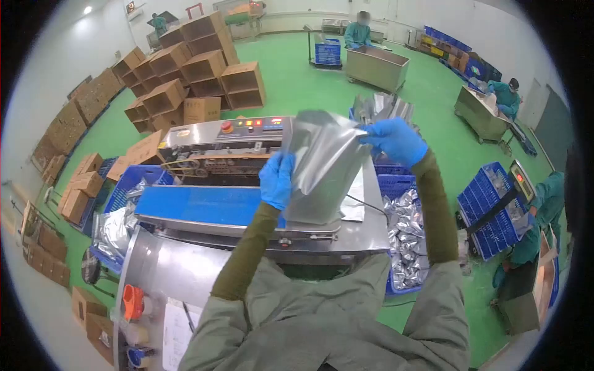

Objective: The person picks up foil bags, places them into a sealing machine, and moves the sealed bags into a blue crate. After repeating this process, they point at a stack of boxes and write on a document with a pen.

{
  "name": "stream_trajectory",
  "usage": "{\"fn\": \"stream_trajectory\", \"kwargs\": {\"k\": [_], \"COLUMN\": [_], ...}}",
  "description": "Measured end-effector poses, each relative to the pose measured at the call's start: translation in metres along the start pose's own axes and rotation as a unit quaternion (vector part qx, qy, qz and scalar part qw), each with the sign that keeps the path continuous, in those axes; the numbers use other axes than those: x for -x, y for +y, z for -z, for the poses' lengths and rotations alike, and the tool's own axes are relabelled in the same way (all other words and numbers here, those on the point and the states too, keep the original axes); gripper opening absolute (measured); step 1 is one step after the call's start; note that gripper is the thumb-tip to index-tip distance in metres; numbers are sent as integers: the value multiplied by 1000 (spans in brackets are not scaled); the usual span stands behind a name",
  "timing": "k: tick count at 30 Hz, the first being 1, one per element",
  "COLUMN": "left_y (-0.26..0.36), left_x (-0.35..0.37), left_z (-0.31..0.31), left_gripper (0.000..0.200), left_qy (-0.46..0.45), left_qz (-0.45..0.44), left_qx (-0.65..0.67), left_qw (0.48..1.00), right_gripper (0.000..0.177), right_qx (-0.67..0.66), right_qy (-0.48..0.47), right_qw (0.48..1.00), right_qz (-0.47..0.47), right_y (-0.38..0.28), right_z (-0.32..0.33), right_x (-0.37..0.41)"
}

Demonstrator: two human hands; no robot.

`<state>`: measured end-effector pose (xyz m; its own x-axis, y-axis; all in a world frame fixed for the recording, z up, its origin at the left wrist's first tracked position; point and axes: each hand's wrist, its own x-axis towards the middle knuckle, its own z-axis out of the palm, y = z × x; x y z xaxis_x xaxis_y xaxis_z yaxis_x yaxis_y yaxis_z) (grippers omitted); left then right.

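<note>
A large silver foil bag (325,170) hangs upright between my hands, in front of the band sealing machine (226,148). My right hand (396,141), in a blue glove, pinches the bag's upper right corner. On the opposite side, my gloved left hand (276,179) grips the bag's left edge, its fingers partly turned away from view. Below my left hand runs the machine's blue conveyor belt (198,207). What the bag contains is hidden.
Filled foil bags lie in a blue crate (391,284) at right; another blue crate (143,175) stands left. Stacked cardboard boxes (204,68) rise behind the machine. An orange tape dispenser (132,302) and a paper with a pen (179,334) lie on the steel table. Several co-workers stand farther off.
</note>
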<state>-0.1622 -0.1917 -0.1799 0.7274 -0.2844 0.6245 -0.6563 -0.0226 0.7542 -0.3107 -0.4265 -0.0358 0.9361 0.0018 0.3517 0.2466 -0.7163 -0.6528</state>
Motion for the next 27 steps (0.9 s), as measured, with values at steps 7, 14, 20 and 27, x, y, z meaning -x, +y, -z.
{"fn": "stream_trajectory", "kwargs": {"k": [7,14,20,27], "left_y": [-12,-11,7,-78], "left_x": [6,23,-1,-1], "left_z": [-3,14,12,-19], "left_gripper": [16,22,39,38], "left_qy": [37,12,-158,-114], "left_qz": [102,101,104,252], "left_qx": [227,193,211,346], "left_qw": [968,976,959,896], "right_gripper": [17,17,27,44], "right_qx": [-51,-62,-154,-294], "right_qy": [95,206,121,214], "right_qw": [992,977,981,927], "right_qz": [-71,1,8,-91], "right_y": [51,93,89,140], "right_z": [-98,-98,-101,-137], "right_x": [26,34,31,21]}}
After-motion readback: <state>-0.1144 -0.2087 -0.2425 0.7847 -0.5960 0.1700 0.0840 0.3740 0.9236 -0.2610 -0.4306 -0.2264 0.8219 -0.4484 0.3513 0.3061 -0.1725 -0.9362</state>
